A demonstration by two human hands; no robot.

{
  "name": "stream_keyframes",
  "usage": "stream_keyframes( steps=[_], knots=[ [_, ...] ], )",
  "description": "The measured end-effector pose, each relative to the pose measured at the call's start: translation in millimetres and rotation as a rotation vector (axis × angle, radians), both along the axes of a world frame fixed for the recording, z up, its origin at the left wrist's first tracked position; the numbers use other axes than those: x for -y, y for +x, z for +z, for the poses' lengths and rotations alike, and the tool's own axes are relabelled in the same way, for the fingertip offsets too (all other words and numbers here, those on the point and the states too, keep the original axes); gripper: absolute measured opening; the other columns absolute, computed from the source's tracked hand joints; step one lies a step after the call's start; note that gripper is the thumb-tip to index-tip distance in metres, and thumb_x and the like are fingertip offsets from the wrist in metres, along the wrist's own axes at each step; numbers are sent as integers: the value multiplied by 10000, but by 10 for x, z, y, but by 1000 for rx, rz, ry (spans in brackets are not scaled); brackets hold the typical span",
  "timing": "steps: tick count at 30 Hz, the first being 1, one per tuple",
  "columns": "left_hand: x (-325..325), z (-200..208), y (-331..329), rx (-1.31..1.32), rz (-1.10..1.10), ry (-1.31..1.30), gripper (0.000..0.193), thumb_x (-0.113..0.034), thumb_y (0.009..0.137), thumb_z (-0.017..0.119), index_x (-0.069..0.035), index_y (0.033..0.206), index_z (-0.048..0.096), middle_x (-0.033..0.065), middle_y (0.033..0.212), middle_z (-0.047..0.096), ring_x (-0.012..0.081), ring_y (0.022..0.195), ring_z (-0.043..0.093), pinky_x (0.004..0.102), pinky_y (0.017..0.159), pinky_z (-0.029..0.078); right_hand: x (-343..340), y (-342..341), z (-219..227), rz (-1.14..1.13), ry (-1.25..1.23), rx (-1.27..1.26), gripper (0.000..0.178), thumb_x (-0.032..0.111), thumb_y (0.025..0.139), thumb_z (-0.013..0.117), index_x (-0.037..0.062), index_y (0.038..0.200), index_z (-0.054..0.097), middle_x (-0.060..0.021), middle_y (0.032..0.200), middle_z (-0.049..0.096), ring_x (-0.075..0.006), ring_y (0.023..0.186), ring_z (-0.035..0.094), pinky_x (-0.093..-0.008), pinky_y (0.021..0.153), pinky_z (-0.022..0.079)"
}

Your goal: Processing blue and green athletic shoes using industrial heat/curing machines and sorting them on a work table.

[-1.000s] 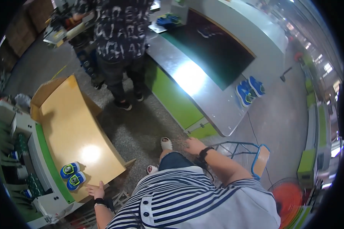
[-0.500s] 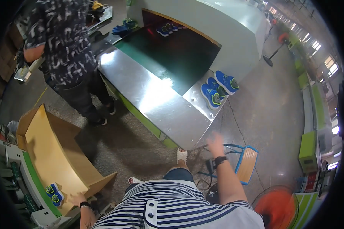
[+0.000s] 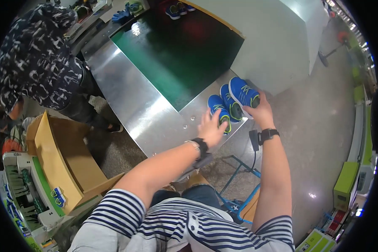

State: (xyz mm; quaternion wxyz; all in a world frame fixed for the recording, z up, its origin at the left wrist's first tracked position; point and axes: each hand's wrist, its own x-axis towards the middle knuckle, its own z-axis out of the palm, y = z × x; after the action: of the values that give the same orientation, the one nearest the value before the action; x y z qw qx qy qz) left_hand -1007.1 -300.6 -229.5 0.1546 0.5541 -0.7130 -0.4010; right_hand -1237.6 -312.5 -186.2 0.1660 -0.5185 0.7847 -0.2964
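Observation:
Three blue sneakers with lime-green trim stand close together at the near right corner of the metal table [image 3: 122,96]. My right hand [image 3: 261,112] grips the heel of the rightmost sneaker [image 3: 240,90], thumb on one side and fingers on the other. Beside it are the middle sneaker [image 3: 227,100] and the left sneaker [image 3: 214,102]. Over the heel end of the left sneaker, my left hand [image 3: 211,130] has its fingers spread; whether they touch it I cannot tell. Both wrists wear black bands.
Behind the metal surface a green conveyor belt [image 3: 176,80] runs under a grey housing [image 3: 273,50], with more blue sneakers [image 3: 172,11] deeper in. A co-worker [image 3: 42,59] stands at left. A wooden shelf [image 3: 59,159] carries small blue shoes [image 3: 58,196]. A blue-framed stool [image 3: 250,206] is near my legs.
Both hands have come up to the sneakers, the left from the wooden shelf and the right from beside the table. My right hand has taken hold of the rightmost sneaker. My view has moved nearer the table.

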Motion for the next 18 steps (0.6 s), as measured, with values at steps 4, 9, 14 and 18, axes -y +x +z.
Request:
stream_keyframes(
  steps=[4,9,14,18],
  knots=[
    [543,-97,-479,-270,305,47,610,-467,1028,418,-55,1474,363,275,1557,239,428,1452,239,498,1172,269,173,-76,531,47,-120,100,631,211,730,830,-4,1230,512,-220,1071,663,-360,998,666,-409,862,523],
    [973,295,-11,-331,461,-21,503,-366,1078,341,-29,1450,372,250,1496,314,395,1427,282,448,1191,240,292,291,500,320,-76,152,762,271,751,834,-42,1333,455,-244,1168,581,-415,1105,556,-469,962,452],
    [1463,478,-203,-348,297,127,632,-420,1048,428,-61,1536,249,274,1559,209,412,1477,184,460,1198,213,869,442,231,480,23,72,605,107,836,708,-33,1363,447,-260,1238,561,-423,1119,552,-470,994,442],
    [1753,405,-764,-159,332,264,912,-614,884,613,-176,1576,211,317,1601,-34,534,1470,66,561,1185,178,1434,-157,663,585,116,146,168,97,877,631,14,1017,673,-156,1119,649,-355,1064,597,-429,930,478]
  ],
)
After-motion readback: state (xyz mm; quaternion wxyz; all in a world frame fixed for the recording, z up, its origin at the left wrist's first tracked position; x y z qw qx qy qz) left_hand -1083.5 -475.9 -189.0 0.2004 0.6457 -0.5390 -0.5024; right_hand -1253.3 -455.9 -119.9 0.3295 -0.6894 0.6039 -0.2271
